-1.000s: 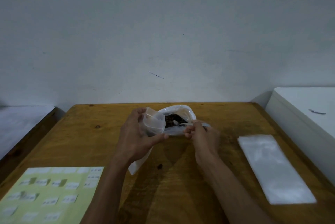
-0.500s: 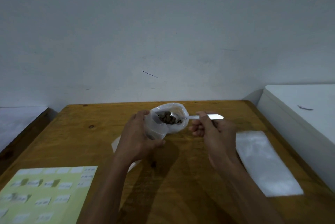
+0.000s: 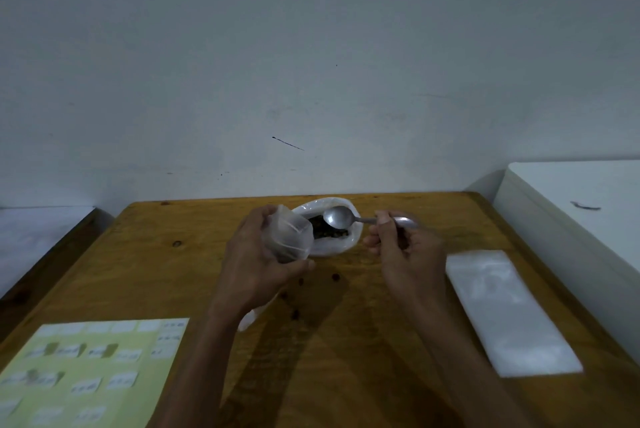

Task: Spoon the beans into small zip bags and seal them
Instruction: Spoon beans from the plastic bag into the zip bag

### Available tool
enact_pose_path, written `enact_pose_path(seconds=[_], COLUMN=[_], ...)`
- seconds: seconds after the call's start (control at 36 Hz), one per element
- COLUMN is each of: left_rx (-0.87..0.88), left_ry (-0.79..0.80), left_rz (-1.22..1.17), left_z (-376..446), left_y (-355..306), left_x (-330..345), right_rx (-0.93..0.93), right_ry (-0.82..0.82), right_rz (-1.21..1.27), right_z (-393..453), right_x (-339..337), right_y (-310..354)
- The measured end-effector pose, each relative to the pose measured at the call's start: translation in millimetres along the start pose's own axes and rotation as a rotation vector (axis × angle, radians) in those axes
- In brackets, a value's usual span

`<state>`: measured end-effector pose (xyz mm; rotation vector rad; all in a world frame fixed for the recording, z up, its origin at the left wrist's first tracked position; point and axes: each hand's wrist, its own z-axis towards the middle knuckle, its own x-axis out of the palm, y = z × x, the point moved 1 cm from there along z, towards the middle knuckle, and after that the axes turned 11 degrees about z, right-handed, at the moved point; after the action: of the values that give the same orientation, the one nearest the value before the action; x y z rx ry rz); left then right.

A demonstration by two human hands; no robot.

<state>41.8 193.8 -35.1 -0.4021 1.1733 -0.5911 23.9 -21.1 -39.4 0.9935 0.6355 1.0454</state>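
**Spoon empty over the beans**

Left hand (image 3: pixel 258 268) holds small zip bag (image 3: pixel 287 237) open near desk's (image 3: pixel 194 275) far edge. Film limp, slippery: pinch at rim. Beans (image 3: pixel 327 231) behind in sack (image 3: pixel 337 244). Right hand (image 3: pixel 403 247) pinches spoon (image 3: pixel 337 217) handle.

The left hand (image 3: pixel 258 264) covers most of the small zip bag (image 3: pixel 287 237), so its contents cannot be judged. The label sheet (image 3: pixel 83 372) is blurred, its print unreadable, and cut off by the bottom and left edges. The right hand (image 3: pixel 403 254) hides the middle of the spoon (image 3: pixel 337 216) handle.
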Motion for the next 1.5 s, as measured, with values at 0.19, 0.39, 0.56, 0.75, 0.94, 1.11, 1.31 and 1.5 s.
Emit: enact_pose_path(seconds=[0.19,0.39,0.56,0.75,0.94,1.11,1.31,1.5], left_rx=[-0.047,-0.072,-0.087,-0.093,-0.091,-0.115,-0.150,-0.111], left_ry=[-0.058,-0.056,-0.114,-0.152,-0.148,-0.160,-0.260,-0.173], left_rz=[-0.096,-0.198,-0.263,-0.286,-0.292,-0.557,-0.767,-0.806], left_z=[-2.1,-3.6,-6.2,-6.9,-11.7,-17.4,-20.8,-21.6], left_y=[1.4,-0.6,0.4,-5.0,-4.1,3.8,5.6,2.6], left_x=[-3.4,1.1,-2.3,-4.7,-13.7,-37.9,-54.6,-57.0], right_rx=[0.155,0.349,0.308,-0.032,-0.105,-0.309,-0.252,-0.098], right_ry=[0.037,0.058,-0.001,0.346,0.442,0.316,0.401,0.430], right_rz=[-0.062,-0.225,-0.505,-0.364,-0.369,-0.368,-0.235,-0.202], right_z=[6.9,11.8,8.6,-2.5,-2.5,-2.1,0.9,3.7], right_x=[18.0,11.0,6.2,32.2,60.9,61.0,48.5,43.2], right_y=[-15.3,-14.8,-6.3,40.3,48.5,53.8,71.9,68.3])
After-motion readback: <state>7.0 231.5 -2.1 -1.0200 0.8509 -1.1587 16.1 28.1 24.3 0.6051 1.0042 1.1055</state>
